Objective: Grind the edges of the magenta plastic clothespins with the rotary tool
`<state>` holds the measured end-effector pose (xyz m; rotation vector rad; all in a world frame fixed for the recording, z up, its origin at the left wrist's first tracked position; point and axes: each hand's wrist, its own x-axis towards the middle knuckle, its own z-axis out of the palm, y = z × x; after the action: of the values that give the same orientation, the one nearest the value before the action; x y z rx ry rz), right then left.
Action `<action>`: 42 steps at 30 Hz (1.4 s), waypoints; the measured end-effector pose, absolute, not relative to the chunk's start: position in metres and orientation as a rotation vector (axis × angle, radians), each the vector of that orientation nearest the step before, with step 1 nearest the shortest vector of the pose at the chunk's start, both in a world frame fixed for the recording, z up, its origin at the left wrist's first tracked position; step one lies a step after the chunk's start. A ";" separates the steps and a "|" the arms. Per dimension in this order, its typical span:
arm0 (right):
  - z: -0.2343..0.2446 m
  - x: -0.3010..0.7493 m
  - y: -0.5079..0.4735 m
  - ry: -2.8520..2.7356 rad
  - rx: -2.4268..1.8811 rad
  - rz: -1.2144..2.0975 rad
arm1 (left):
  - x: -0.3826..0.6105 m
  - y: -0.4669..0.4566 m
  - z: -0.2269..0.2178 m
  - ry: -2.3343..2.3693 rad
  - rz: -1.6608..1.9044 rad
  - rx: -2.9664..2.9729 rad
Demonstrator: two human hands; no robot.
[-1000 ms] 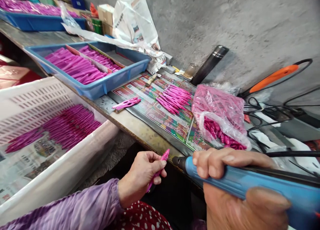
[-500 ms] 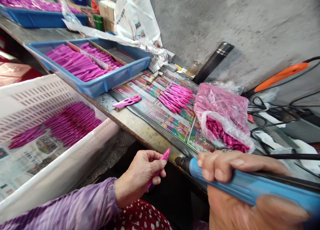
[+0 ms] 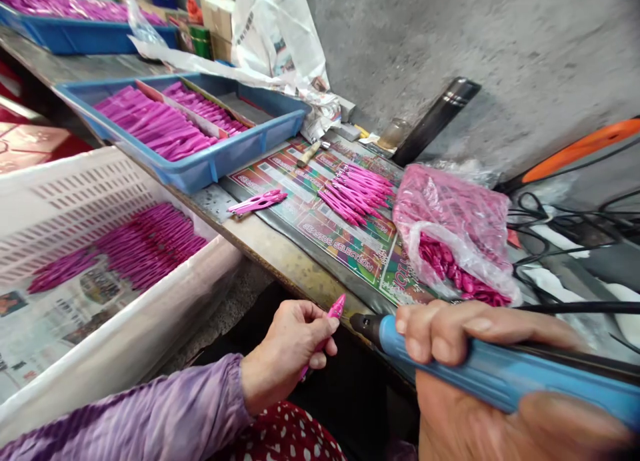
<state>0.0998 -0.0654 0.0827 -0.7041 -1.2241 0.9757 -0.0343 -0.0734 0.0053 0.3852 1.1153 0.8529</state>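
My left hand (image 3: 295, 344) pinches a slim pink pen-shaped piece (image 3: 337, 306), its pointed end sticking up past thumb and forefinger. Part of the piece is hidden in the fingers. My right hand (image 3: 465, 361) wraps round a blue electric screwdriver (image 3: 500, 374) with a black nose. That nose points left, close to the pink tip but apart from it. Beyond the hands, a bunch of similar pink pieces (image 3: 355, 194) lies on the printed mat (image 3: 335, 251). A smaller group of pink pieces (image 3: 257, 203) rests near the table edge.
A plastic bag of pink parts (image 3: 453, 201) lies open on the right, beside black cables (image 3: 540, 227). Blue trays (image 3: 200, 171) with pink pieces stand at the back left. Below the table, a white crate (image 3: 210, 267) holds more. An orange-handled tool (image 3: 583, 151) leans near the wall.
My left hand has moved slightly right, bringing the pink tip nearer the screwdriver's nose. The right hand keeps its hold, and the view has shifted a little.
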 end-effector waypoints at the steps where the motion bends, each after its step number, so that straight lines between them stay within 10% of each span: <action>1: 0.082 0.100 -0.064 -1.225 -0.708 0.983 | -0.034 -0.073 0.006 1.122 0.849 0.382; 42: 0.095 0.078 -0.053 -1.243 -0.877 0.936 | -0.032 -0.070 0.023 1.162 0.774 0.309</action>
<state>0.0783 -0.0529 0.0953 -0.8768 -1.2430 0.9355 -0.0318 -0.0698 0.0225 0.3085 1.1619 0.7740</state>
